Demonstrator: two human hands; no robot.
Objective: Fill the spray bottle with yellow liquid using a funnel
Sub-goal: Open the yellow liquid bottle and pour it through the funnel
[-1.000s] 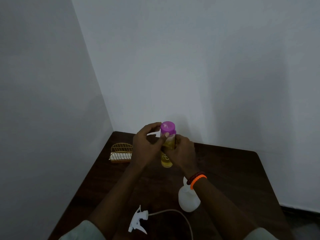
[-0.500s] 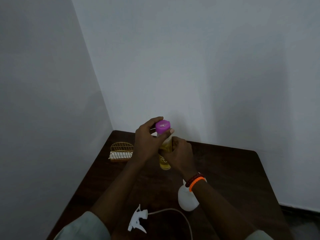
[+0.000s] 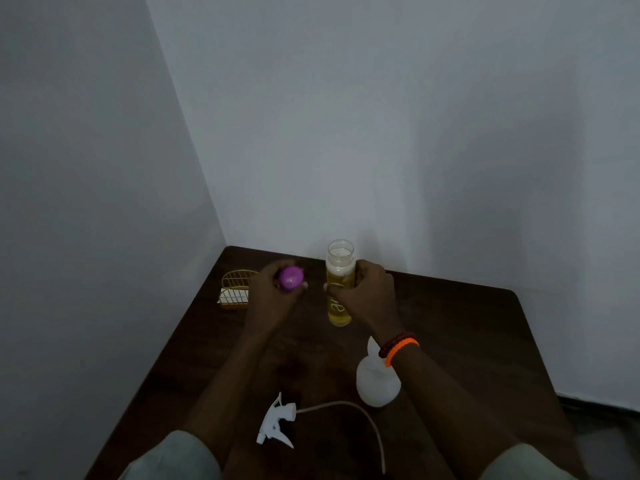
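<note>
Head view: dark wooden worktop (image 3: 467,341) in a white-walled corner. Right hand (image 3: 367,292) clamped around a clear bottle of yellow liquid (image 3: 339,289), upright and uncapped. Left hand (image 3: 273,296) closed on its purple cap (image 3: 292,278), held just beside it. White spray bottle (image 3: 375,382) stands near the right wrist; its trigger head (image 3: 277,422), tube attached, lies apart at the near edge. Gold wire rack (image 3: 235,289) at left.

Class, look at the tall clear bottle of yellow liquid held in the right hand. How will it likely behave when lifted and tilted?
The bottle is nearly full, so probably heavy for its size. Its lid is off, in the left hand, so tilting could spill quickly. Tall and narrow, it may tip easily if nudged on the table.
</note>
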